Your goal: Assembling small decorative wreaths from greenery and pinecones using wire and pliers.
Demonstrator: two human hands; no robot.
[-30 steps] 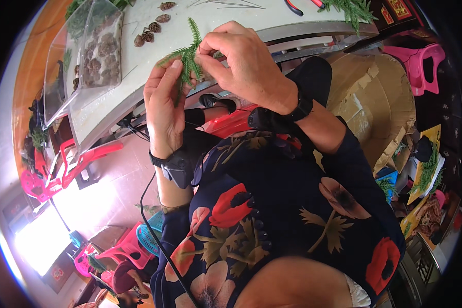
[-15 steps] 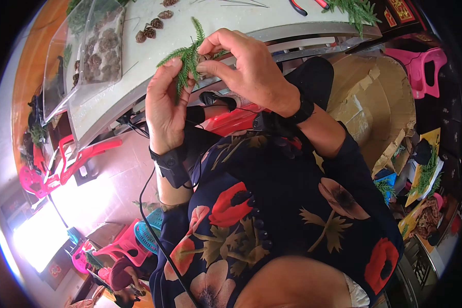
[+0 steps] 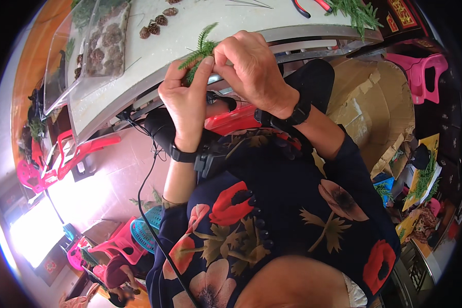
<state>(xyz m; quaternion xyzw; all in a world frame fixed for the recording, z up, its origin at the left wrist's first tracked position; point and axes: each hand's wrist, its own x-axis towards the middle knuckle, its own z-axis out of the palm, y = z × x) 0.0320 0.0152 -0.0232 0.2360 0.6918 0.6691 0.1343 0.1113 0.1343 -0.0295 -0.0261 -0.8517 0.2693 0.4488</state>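
Observation:
Over the table's near edge, a green artificial pine sprig (image 3: 203,45) is pinched between the thumb and fingers of my left hand (image 3: 187,97). My right hand (image 3: 254,69) presses its fingertips together at the sprig's right side, close to the left thumb. Whatever those right fingertips grip is hidden. Beyond the hands, several brown pine cones (image 3: 160,20) lie in a row on the white table (image 3: 143,90). A clear plastic container (image 3: 84,56) at the left has more cones in and behind it.
Thin wires (image 3: 249,4) lie at the table's far side. Red-and-black pliers (image 3: 313,7) and loose green sprigs (image 3: 355,18) are at the far right. A torn cardboard box (image 3: 369,102) stands right of my legs, near a pink stool (image 3: 421,74). Another person (image 3: 120,274) is at lower left.
My left hand has turned and shifted right, its back now more toward me. The sprig has swung rightward and more of it is covered. My right hand has curled closer around its fingertips.

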